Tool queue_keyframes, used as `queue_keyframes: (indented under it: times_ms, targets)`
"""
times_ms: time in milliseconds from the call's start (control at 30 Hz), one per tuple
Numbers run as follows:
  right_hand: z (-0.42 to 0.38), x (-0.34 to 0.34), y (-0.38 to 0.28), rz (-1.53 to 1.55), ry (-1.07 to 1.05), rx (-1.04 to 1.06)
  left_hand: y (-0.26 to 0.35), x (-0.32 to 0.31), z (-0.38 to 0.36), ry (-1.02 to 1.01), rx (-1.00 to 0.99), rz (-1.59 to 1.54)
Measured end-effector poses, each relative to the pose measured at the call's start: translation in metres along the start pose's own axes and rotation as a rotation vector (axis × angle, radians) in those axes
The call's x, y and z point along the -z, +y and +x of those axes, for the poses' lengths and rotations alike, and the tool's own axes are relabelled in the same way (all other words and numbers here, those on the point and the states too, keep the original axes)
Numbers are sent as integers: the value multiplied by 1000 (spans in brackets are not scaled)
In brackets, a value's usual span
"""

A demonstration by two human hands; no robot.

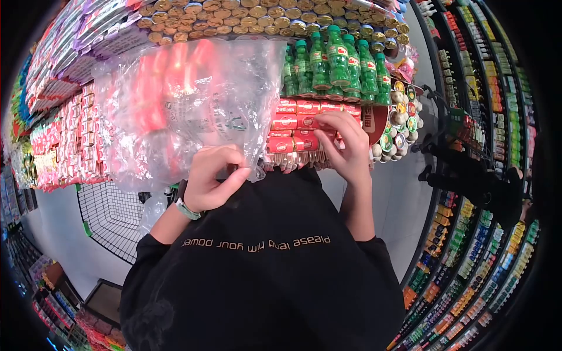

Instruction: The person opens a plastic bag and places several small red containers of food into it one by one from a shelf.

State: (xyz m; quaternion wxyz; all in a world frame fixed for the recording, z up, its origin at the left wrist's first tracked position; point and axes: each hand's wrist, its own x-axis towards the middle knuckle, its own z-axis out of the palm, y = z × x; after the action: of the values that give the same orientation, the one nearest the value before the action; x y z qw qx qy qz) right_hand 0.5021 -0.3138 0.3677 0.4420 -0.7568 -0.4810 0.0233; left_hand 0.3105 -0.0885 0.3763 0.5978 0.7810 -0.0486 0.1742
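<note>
1. Clear, crinkled plastic bag (193,99) with red items blurred inside is held up in front of the shelving; it fills the upper left-centre of the head view.
2. Left hand (209,178) is closed, thumb and fingers pinched on the bag's lower edge. A pale green wristband (186,209) sits on that wrist.
3. Right hand (346,146) is partly curled, fingertips (328,123) resting on a stack of small red labelled cans (295,126) on the shelf. Whether it actually grips one can cannot be told; the fingers cover the contact.
4. Red cans lie on their sides in rows, just right of the bag and touching its edge in view.
5. Green plastic bottles with red labels (333,58) stand upright directly above the red cans.
6. Gold-lidded round tins (257,14) run in rows across the top.
7. Red and white small packets (64,140) fill the shelf to the left of the bag.
8. Black wire basket (111,213) sits low left, below the bag, near the left forearm.
9. Black sweatshirt with gold lettering (257,243) fills the lower centre.
10. Right side: another aisle of shelved goods (497,117), too small to identify.
</note>
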Motion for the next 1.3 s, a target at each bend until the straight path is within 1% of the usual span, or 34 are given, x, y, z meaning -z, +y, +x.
queue_keyframes:
  times_ms: [167,433,600,667,800,867,900,1000,1033,1100,1167,1267,1300]
  targets:
    - [-7,9,-10,-166,-190,55,3,-5,7,-51,-2,41]
    - [-18,4,-7,-261,-185,63,0,-7,6,-69,22,65]
    - [-20,4,-6,-276,-164,70,0,-8,6,-40,29,59]
    - [-19,8,-9,-249,-145,66,2,-6,8,-77,76,74]
    - [-17,9,-17,95,-106,-170,3,-6,7,-76,134,76]
    - [-13,5,-22,279,-96,-293,1,-6,6,-75,119,92]
    - [-12,2,-20,414,-170,-351,1,-6,5,-75,112,98]
    - [9,-13,-47,846,-129,-398,1,-5,4,-55,30,87]
    - [13,-18,-45,968,-210,-406,1,-5,3,-40,-3,83]
    - [28,-24,-43,987,-307,-424,2,-4,2,-10,-69,75]
    - [39,-28,-42,1001,-394,-481,4,-2,2,-7,-78,81]
    - [50,-49,-43,972,-298,-291,2,-4,0,18,-93,72]
    - [55,-50,-42,814,-318,-205,1,-4,0,30,-100,66]
